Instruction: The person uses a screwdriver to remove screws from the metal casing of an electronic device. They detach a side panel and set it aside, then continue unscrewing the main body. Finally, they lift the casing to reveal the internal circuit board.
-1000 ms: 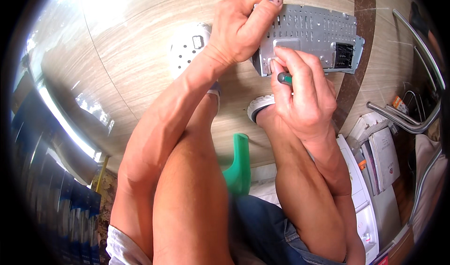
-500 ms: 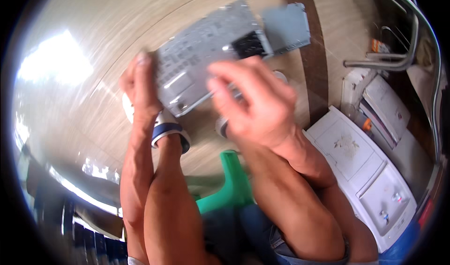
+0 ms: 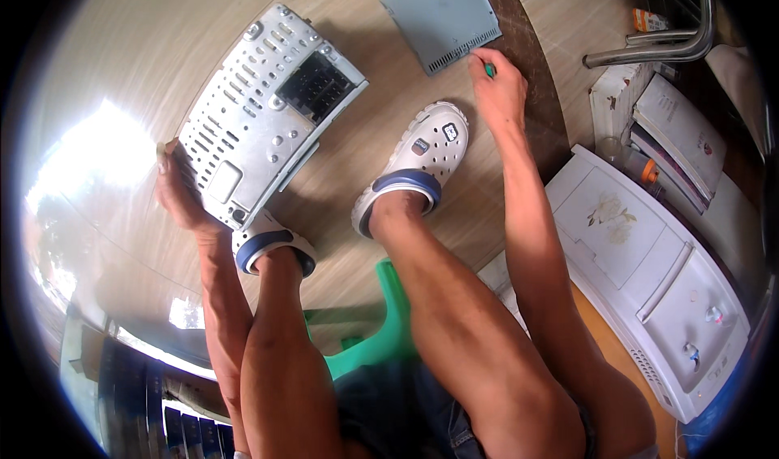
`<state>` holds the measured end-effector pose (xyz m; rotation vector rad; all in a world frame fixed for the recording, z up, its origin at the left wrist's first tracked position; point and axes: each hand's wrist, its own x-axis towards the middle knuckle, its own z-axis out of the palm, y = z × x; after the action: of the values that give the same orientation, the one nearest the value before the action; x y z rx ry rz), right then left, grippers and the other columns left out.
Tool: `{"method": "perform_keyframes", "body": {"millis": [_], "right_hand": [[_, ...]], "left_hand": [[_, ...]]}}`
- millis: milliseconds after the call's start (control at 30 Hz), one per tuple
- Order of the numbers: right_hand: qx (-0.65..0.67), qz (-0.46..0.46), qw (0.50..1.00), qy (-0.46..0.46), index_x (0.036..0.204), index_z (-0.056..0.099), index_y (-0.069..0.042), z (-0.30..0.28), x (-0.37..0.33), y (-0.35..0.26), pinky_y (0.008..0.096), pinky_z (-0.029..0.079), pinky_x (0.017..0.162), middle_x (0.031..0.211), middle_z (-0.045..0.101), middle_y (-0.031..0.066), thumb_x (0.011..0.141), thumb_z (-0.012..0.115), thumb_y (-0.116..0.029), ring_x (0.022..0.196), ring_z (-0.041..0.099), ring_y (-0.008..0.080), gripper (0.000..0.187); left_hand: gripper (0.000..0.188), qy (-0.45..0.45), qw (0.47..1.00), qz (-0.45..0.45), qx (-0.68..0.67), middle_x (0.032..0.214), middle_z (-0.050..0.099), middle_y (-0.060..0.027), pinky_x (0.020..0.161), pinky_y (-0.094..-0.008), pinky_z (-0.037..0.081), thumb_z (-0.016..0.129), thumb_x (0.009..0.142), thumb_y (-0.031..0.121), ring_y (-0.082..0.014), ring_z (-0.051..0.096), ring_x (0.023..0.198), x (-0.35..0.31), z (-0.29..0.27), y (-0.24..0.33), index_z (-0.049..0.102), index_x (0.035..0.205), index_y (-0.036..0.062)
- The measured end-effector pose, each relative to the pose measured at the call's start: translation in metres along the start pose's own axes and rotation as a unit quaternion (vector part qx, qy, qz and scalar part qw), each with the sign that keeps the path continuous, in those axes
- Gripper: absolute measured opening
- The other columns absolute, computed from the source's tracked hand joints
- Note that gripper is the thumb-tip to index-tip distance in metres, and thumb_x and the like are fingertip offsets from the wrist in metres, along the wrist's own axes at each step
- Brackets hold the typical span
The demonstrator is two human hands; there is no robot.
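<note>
The left hand (image 3: 180, 198) grips the lower-left end of a perforated metal chassis (image 3: 258, 122), whose long axis slants up rightward. The right hand (image 3: 500, 90), closed around a green-ended tool (image 3: 490, 69), is nearer the blue-grey metal cover (image 3: 442, 17), which lies up-left of it on the floor (image 3: 357, 21); whether they touch is unclear. A white water dispenser's (image 3: 580, 240) recess (image 3: 669, 313) holds two taps (image 3: 714, 314).

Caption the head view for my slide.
Left hand holds a perforated metal case; right hand holds a green-ended tool by a grey panel.
</note>
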<state>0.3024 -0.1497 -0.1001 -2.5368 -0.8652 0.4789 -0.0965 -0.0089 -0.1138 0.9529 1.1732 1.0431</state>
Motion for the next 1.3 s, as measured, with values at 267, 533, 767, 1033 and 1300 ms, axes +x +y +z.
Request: {"method": "perform_keyframes", "body": {"millis": [267,533,767,1033,1300], "right_hand": [[-0.097,-0.047,0.994,-0.024,0.103,0.073,-0.008,0.021,0.012,0.004,0.0464,0.053,0.083,0.101,0.069,0.0205,0.091,0.068,-0.019,0.096,0.066,0.041,0.017],[-0.115,-0.093,0.989,-0.006,0.104,0.072,-0.01,0.028,0.01,0.014,0.0475,0.054,0.082,0.101,0.07,0.0171,0.09,0.071,-0.022,0.094,0.067,0.0403,0.018],[-0.16,-0.087,0.983,0.008,0.098,0.071,-0.012,0.033,0.011,0.016,0.0489,0.054,0.079,0.099,0.07,0.0154,0.09,0.071,-0.022,0.094,0.067,0.0404,0.014],[-0.205,-0.029,0.978,0.001,0.099,0.073,-0.011,0.03,0.016,0.007,0.0495,0.054,0.081,0.1,0.071,0.0176,0.088,0.071,-0.026,0.095,0.067,0.0414,0.019],[-0.259,-0.008,0.966,-0.017,0.102,0.073,-0.01,0.037,0.018,-0.006,0.0511,0.054,0.084,0.105,0.071,0.0182,0.086,0.067,-0.028,0.098,0.067,0.0424,0.025]], "left_hand": [[0.046,-0.03,0.998,0.035,0.044,0.087,0.064,-0.0091,0.072,-0.0276,0.048,0.036,0.106,0.03,-0.0132,0.059,0.078,0.001,-0.008,0.003,0.064,0.106,-0.0072],[0.042,0.028,0.999,0.003,0.043,0.087,0.062,-0.0068,0.072,-0.0255,0.044,0.045,0.103,0.032,-0.0119,0.056,0.08,-0.004,0.012,0.012,0.065,0.103,-0.005],[0.047,0.037,0.999,-0.022,-0.001,0.081,0.061,-0.0026,0.066,-0.0223,0.039,0.052,0.102,0.039,-0.0079,0.052,0.073,-0.008,0.018,0.011,0.068,0.102,-0.0058],[0.043,0.045,0.998,-0.027,0.026,0.073,0.057,0.0017,0.061,-0.0228,0.034,0.049,0.102,0.036,-0.0064,0.046,0.066,-0.01,0.033,0.024,0.068,0.099,-0.0027],[0.044,0.04,0.998,-0.038,0.029,0.075,0.058,0.0018,0.063,-0.0226,0.037,0.056,0.1,0.039,-0.0064,0.048,0.069,-0.012,0.032,0.03,0.07,0.096,-0.0026]]}}
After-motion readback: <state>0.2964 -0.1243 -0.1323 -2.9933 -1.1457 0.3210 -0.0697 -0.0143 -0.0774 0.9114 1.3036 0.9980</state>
